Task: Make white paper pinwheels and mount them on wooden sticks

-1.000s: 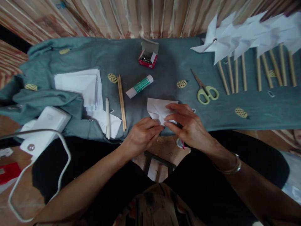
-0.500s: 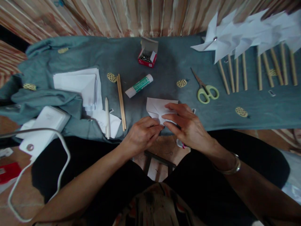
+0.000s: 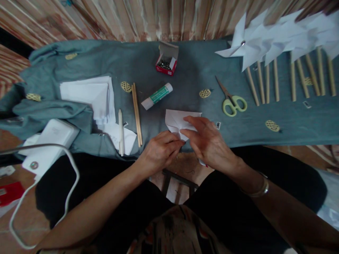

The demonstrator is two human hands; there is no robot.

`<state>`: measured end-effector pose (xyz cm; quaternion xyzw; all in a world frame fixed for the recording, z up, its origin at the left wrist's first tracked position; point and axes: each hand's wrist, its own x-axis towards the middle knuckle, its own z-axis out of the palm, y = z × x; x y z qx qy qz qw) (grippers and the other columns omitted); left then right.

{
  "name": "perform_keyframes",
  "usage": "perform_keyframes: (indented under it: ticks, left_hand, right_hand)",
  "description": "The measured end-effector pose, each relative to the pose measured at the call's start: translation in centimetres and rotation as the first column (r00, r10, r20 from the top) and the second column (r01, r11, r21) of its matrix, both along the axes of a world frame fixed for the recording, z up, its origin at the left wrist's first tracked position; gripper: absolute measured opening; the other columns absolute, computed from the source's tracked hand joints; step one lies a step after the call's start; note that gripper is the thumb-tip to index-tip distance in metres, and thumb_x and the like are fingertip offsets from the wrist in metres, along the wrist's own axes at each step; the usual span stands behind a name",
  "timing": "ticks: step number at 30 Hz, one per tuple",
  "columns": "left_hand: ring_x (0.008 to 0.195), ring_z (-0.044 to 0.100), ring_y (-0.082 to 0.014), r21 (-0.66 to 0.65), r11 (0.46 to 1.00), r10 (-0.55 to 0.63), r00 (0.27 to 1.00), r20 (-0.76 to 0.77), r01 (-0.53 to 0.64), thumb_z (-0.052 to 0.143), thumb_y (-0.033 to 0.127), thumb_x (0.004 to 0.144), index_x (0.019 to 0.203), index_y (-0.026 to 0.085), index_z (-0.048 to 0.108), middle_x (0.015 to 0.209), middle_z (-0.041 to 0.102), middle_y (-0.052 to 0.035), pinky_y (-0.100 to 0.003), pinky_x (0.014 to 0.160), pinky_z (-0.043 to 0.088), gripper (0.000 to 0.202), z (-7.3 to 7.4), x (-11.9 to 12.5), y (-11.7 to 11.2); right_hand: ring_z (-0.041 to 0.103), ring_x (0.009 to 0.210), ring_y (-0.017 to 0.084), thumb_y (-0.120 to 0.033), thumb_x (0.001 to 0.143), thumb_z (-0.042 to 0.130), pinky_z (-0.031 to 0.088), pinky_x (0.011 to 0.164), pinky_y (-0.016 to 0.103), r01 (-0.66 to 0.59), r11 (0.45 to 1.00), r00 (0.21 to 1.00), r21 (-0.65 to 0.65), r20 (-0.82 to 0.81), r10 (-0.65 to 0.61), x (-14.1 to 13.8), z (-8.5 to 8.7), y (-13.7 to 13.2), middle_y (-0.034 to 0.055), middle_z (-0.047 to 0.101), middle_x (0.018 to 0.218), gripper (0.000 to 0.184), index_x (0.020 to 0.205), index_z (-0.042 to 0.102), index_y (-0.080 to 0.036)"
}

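Note:
A folded white paper piece [image 3: 176, 121] lies near the front edge of the grey-blue cloth [image 3: 190, 70]. My left hand [image 3: 159, 151] is curled, its fingertips pinching the paper's near corner. My right hand [image 3: 208, 141] rests on the paper's right part, fingers bent and pressing it down. A bracelet shows on my right wrist.
A glue stick [image 3: 156, 96], two thin wooden sticks [image 3: 137, 114], a white pen-like tool [image 3: 121, 132] and a stack of white paper [image 3: 87, 95] lie left. Green scissors [image 3: 231, 100] and white pinwheels [image 3: 265, 46] on sticks lie right. A red box of pins [image 3: 166, 61] stands behind.
My right hand has slid slightly left and nearer over the paper. My left hand has stayed in place at the paper's corner.

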<state>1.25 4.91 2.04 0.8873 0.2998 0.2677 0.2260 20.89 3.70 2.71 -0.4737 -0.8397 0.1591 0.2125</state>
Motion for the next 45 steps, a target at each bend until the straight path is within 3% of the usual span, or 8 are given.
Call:
perform_keyframes:
  ticks: [6, 10, 16, 22, 27, 32, 41, 45]
  left_hand:
    - [0.076, 0.059, -0.018, 0.137, 0.99, 0.033, 0.991, -0.128, -0.015, 0.053, 0.018, 0.091, 0.094, 0.012, 0.067, 0.082, 0.066, -0.0068, -0.032, 0.067, 0.049, 0.015, 0.6, 0.1, -0.2]
    - [0.076, 0.058, -0.0186, 0.19, 0.982, 0.052, 0.984, -0.169, -0.019, 0.054, 0.018, 0.091, 0.098, 0.012, 0.066, 0.085, 0.066, -0.0072, -0.032, 0.065, 0.047, 0.016, 0.6, 0.1, -0.2]
    - [0.075, 0.058, -0.0172, 0.176, 0.984, 0.059, 0.983, -0.177, -0.027, 0.052, 0.017, 0.091, 0.097, 0.012, 0.066, 0.085, 0.066, -0.0064, -0.031, 0.067, 0.048, 0.016, 0.6, 0.1, -0.2]
    - [0.073, 0.057, -0.0177, 0.192, 0.981, 0.052, 0.983, -0.174, -0.018, 0.052, 0.017, 0.091, 0.092, 0.012, 0.066, 0.08, 0.065, -0.0065, -0.031, 0.064, 0.046, 0.016, 0.5, 0.1, -0.1]
    - [0.075, 0.058, -0.0179, 0.198, 0.98, 0.054, 0.984, -0.168, -0.02, 0.05, 0.018, 0.092, 0.095, 0.011, 0.066, 0.083, 0.065, -0.0073, -0.031, 0.066, 0.047, 0.018, 0.5, 0.1, -0.1]
    - [0.077, 0.059, -0.0174, 0.183, 0.983, 0.055, 0.979, -0.195, -0.019, 0.051, 0.019, 0.091, 0.099, 0.013, 0.067, 0.085, 0.066, -0.007, -0.031, 0.068, 0.047, 0.018, 0.6, 0.0, 0.1]
    - [0.084, 0.055, -0.0203, 0.253, 0.963, 0.152, 0.964, -0.22, -0.094, 0.055, 0.017, 0.088, 0.091, 0.016, 0.069, 0.091, 0.067, -0.0073, -0.035, 0.073, 0.045, 0.014, 1.3, -1.5, 2.7]
    - [0.087, 0.055, -0.0211, 0.25, 0.964, 0.137, 0.977, -0.164, -0.093, 0.056, 0.018, 0.088, 0.102, 0.015, 0.066, 0.096, 0.066, -0.0083, -0.036, 0.074, 0.045, 0.017, 1.6, -1.0, 2.3]
  right_hand:
    - [0.048, 0.122, 0.031, -0.011, 0.092, 0.04, 0.044, 0.096, 0.051, -0.019, 0.996, 0.999, 0.084, 0.053, 0.014, -1.1, -0.3, -0.5, 0.0164, 0.053, 0.134, 0.026, 0.11, 0.059, -0.015]
    - [0.046, 0.125, 0.029, -0.011, 0.09, 0.041, 0.044, 0.1, 0.049, 0.009, 0.999, 0.997, 0.035, -0.072, -0.007, -0.2, -0.5, -0.4, 0.0152, 0.051, 0.135, 0.029, 0.112, 0.059, -0.017]
    - [0.044, 0.128, 0.028, -0.011, 0.09, 0.04, 0.043, 0.1, 0.05, 0.014, 0.999, 0.999, 0.034, -0.039, -0.013, 0.0, -0.8, -0.4, 0.0105, 0.048, 0.138, 0.036, 0.12, 0.054, -0.024]
    - [0.043, 0.126, 0.03, -0.014, 0.093, 0.037, 0.04, 0.098, 0.05, -0.025, 0.994, 0.994, 0.104, 0.106, 0.014, -1.2, -0.8, -0.6, 0.0162, 0.049, 0.139, 0.031, 0.119, 0.055, -0.015]
    - [0.042, 0.13, 0.029, -0.014, 0.092, 0.039, 0.04, 0.102, 0.05, -0.01, 0.996, 1.0, 0.089, 0.017, 0.009, -0.3, -0.1, -0.3, 0.015, 0.047, 0.141, 0.035, 0.123, 0.054, -0.017]
    - [0.044, 0.131, 0.028, -0.017, 0.094, 0.038, 0.038, 0.106, 0.052, 0.122, 0.992, 0.991, 0.022, -0.06, -0.121, 1.1, 0.6, 1.3, 0.0164, 0.051, 0.139, 0.041, 0.133, 0.049, -0.015]
    - [0.07, 0.083, 0.023, -0.025, 0.09, 0.054, 0.056, 0.077, 0.038, 0.221, 0.968, 0.968, -0.118, -0.097, -0.233, 3.2, 1.6, 1.4, 0.0078, 0.074, 0.095, 0.02, 0.1, 0.069, -0.018]
    - [0.069, 0.083, 0.022, -0.023, 0.09, 0.055, 0.054, 0.077, 0.036, 0.184, 0.977, 0.978, -0.11, -0.082, -0.194, 3.5, 1.8, 1.0, 0.0069, 0.074, 0.091, 0.017, 0.093, 0.071, -0.018]
